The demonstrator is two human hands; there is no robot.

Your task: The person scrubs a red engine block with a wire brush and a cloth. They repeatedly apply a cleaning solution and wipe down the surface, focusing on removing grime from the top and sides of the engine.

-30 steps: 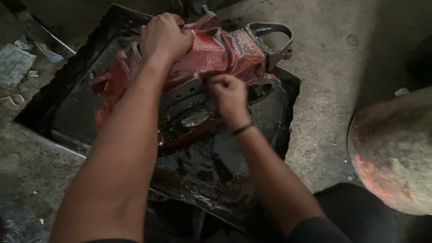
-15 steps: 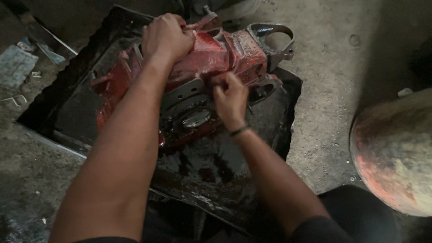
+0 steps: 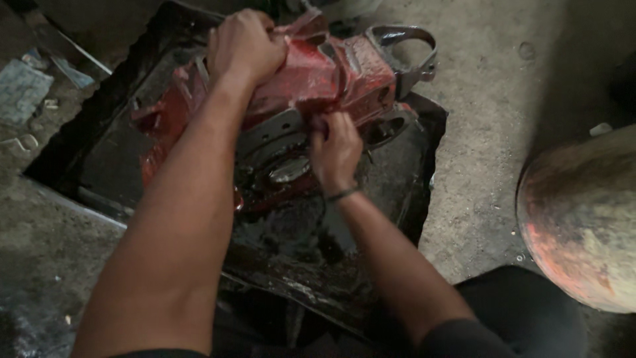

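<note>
A red chainsaw body [image 3: 344,73] lies on its side in a dark, oily metal tray [image 3: 99,132] on the ground. Its grey rear handle loop [image 3: 404,40] points to the upper right. My left hand [image 3: 245,43] grips the top of the red housing and holds it down. My right hand [image 3: 334,149] is closed against the grey round cover area at the machine's middle, fingers pinched there; whatever it holds is hidden by the fingers. A dark band circles my right wrist.
A large rusty orange rounded drum [image 3: 583,219] stands at the right. Concrete floor [image 3: 490,132] surrounds the tray. Scraps and a bluish cloth [image 3: 23,86] lie at the upper left. Black oil pools in the tray's near part.
My right hand has shifted slightly up and toward the red housing along the grey cover. My left hand stays clamped on top of the machine.
</note>
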